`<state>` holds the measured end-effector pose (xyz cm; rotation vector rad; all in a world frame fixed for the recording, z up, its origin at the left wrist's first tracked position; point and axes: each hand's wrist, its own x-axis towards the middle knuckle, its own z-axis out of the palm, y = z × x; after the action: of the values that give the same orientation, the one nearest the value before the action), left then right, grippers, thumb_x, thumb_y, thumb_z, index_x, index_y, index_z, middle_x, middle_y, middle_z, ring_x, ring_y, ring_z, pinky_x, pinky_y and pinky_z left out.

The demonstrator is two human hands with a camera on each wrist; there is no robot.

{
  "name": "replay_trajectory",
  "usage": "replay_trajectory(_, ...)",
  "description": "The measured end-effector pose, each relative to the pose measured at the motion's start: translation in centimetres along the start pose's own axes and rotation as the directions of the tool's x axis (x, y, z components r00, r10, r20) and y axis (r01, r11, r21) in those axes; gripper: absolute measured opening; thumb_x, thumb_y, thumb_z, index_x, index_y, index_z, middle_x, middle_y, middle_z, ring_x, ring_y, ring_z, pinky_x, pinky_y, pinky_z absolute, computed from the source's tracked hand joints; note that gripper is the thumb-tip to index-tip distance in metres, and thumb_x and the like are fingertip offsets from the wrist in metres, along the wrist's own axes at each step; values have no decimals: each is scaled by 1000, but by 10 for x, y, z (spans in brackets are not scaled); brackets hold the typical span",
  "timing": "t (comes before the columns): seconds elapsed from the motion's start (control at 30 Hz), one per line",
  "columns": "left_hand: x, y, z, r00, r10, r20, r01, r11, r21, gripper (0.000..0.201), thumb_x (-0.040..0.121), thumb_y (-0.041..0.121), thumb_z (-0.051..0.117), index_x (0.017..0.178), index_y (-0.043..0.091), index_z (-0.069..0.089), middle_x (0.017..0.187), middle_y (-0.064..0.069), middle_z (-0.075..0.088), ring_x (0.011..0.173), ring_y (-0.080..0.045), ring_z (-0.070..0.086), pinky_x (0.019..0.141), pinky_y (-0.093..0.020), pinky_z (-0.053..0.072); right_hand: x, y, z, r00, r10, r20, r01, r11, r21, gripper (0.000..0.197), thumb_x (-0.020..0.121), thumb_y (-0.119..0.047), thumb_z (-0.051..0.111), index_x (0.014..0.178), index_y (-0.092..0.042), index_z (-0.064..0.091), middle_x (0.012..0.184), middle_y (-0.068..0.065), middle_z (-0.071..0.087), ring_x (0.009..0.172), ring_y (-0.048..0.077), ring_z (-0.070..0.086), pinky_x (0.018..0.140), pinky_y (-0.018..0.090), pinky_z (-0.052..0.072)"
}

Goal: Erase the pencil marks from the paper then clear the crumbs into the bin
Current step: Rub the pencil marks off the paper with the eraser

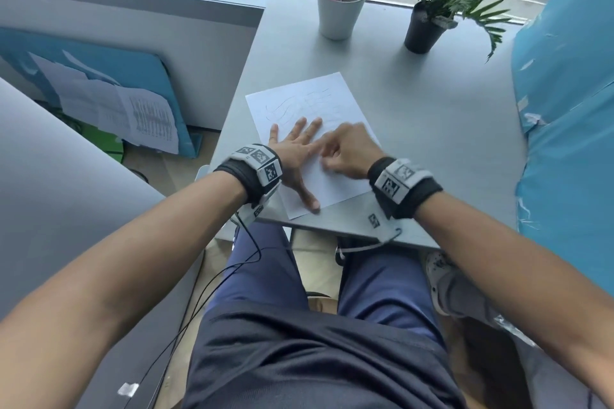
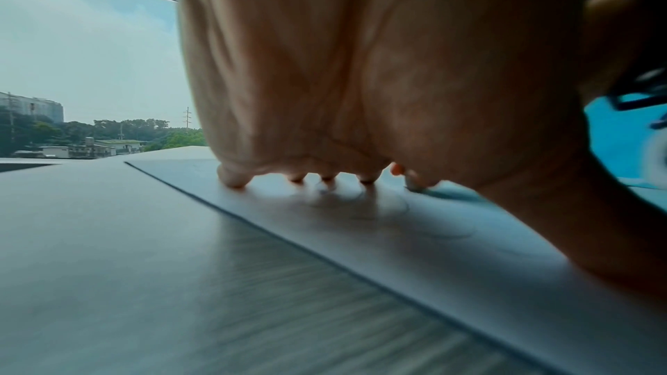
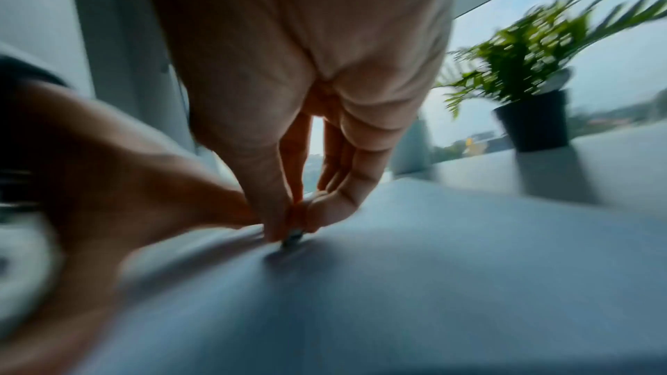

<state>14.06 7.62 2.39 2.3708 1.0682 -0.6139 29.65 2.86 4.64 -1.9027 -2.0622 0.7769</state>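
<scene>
A white sheet of paper [image 1: 309,100] with faint wavy pencil lines lies near the front edge of the grey desk [image 1: 432,116]. My left hand [image 1: 295,149] lies flat on the sheet with fingers spread, pressing it down; the palm [image 2: 361,67] fills the left wrist view above the paper [image 2: 361,227]. My right hand [image 1: 349,149] is just right of it, blurred, fingertips bunched. In the right wrist view the right hand [image 3: 292,227] pinches a small dark eraser [image 3: 293,235] whose tip touches the paper [image 3: 433,267]. No bin is in view.
A white cup of pens [image 1: 340,7] and a potted green plant [image 1: 428,23] stand at the back of the desk by the window. A blue wrapped bulk [image 1: 564,109] borders the right side. A grey partition [image 1: 133,43] stands at the left.
</scene>
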Motion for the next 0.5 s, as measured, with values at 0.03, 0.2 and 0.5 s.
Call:
replay_trajectory(0.03,2,1,0,1000,-8,3,8,1000,9,163,36,81,82,150,39,-28,154,7,-42,141,-24,-39,107,-68,-22,-11,-10,10,992,-70,102,70,998,4,6,76,-11,74,79,-10,78,74,0,72,63,4,62,62,15,50)
replay_trajectory(0.2,-1,0,-1,1000,-3,4,3,1000,6,161,37,82,79,152,39,-24,156,5,-40,142,-25,-37,109,-70,-17,7,13,-11,998,40,-53,-40,999,9,9,74,-17,74,79,-12,78,76,2,74,63,8,61,57,9,43)
replay_trajectory(0.5,1,0,-1,1000,-2,18,2,999,35,158,35,82,81,150,48,-22,154,3,-43,141,-27,-39,107,-72,-17,2,12,-14,1000,30,10,-30,999,13,9,74,-18,77,82,-14,79,79,1,74,72,12,67,74,27,58)
